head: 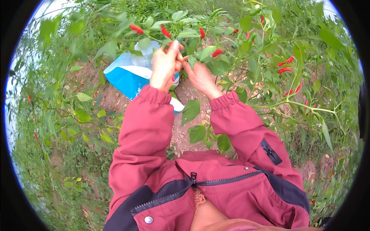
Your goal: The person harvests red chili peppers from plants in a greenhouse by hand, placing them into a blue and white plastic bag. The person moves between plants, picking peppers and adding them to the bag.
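My left hand (167,68) is raised among the chili pepper branches, its fingers curled in. A red chili pepper (166,50) shows partly at its thumb, mostly covered by the fingers. Close beside it, my right hand (201,78) pinches the leafy chili branch (199,55) with thumb and fingertips; the exact grip is hidden by a leaf. The fingertips of both hands nearly meet. More ripe peppers hang around them, one red chili (216,52) just right of the fingers and another (202,33) above. Behind my left wrist stands an open blue and white plastic sack (124,80) bearing writing.
Dense chili plants surround me on all sides. A pale forked stem (309,106) with red fruit (285,70) reaches across on the right. Low leaves (197,134) stick up between my forearms. Bare brown soil (185,127) shows beneath, with leafy shoots (83,115) at the left.
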